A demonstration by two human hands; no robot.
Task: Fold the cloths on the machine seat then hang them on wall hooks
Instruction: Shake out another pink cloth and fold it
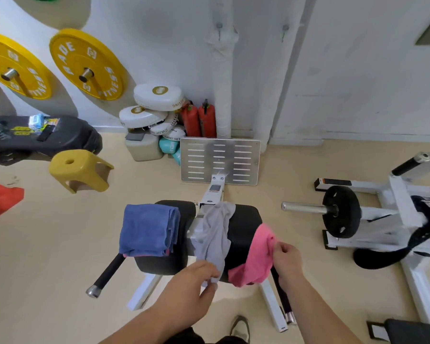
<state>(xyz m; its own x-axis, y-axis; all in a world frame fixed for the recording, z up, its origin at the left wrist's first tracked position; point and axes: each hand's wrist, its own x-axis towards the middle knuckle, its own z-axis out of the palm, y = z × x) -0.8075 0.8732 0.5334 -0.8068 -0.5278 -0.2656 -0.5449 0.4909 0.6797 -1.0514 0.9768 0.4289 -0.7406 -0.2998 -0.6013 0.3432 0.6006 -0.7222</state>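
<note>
Three cloths lie on the black machine seat. A folded blue cloth rests on its left end. A grey cloth drapes across the middle, and my left hand pinches its near lower corner. A crumpled pink cloth hangs over the seat's right front edge; my right hand grips its right edge. Two wall hooks sit high on the white wall; a white cloth hangs from the left one.
A metal footplate stands beyond the seat. A yellow stool is on the floor at left, red extinguishers and white pads by the wall. A white weight machine with a black plate is at right.
</note>
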